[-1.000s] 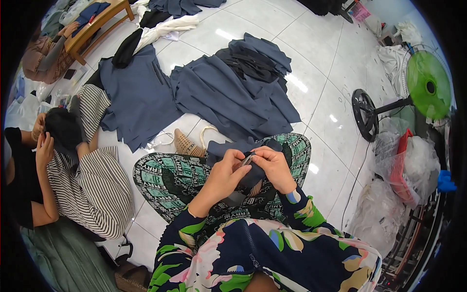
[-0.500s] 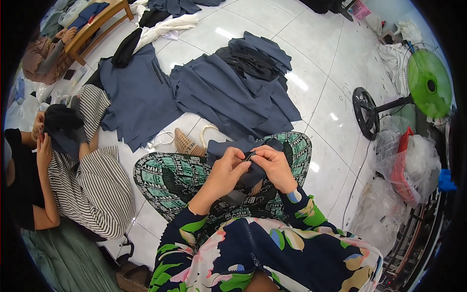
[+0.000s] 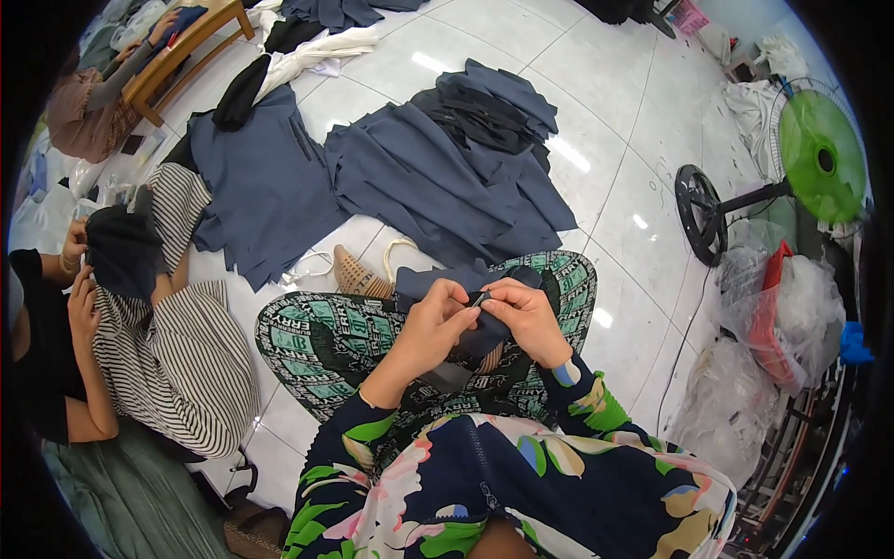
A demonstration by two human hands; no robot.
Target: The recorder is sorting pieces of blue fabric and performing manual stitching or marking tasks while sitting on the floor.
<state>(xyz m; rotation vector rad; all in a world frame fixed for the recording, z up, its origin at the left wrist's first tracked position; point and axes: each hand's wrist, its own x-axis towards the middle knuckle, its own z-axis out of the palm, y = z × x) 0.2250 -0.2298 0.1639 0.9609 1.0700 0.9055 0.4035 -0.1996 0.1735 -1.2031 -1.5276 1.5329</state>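
A small piece of blue-grey fabric (image 3: 486, 337) is held over my crossed legs, with a dark edge pinched between both hands. My left hand (image 3: 430, 328) is closed on it, thumb against forefinger. Just to its right, my right hand (image 3: 529, 323) pinches the same edge, with the fingertips of both hands almost touching. A tiny shiny bit shows between the fingertips, too small to name. Part of the fabric spreads past my knuckles toward my foot; the rest is hidden under my hands.
Blue-grey cut fabric lies ahead in a pile (image 3: 447, 186) and a flat stack (image 3: 265, 186). To my left a co-worker in striped trousers (image 3: 191, 373) holds dark cloth (image 3: 126, 252). Another person sits by a wooden bench (image 3: 191, 51). At right stand a green fan (image 3: 819, 158) and plastic bags (image 3: 731, 410).
My hands stay almost in place, still pinching the fabric. The co-worker at left has shifted the dark cloth and spread it wider. The person by the bench has reached farther over it.
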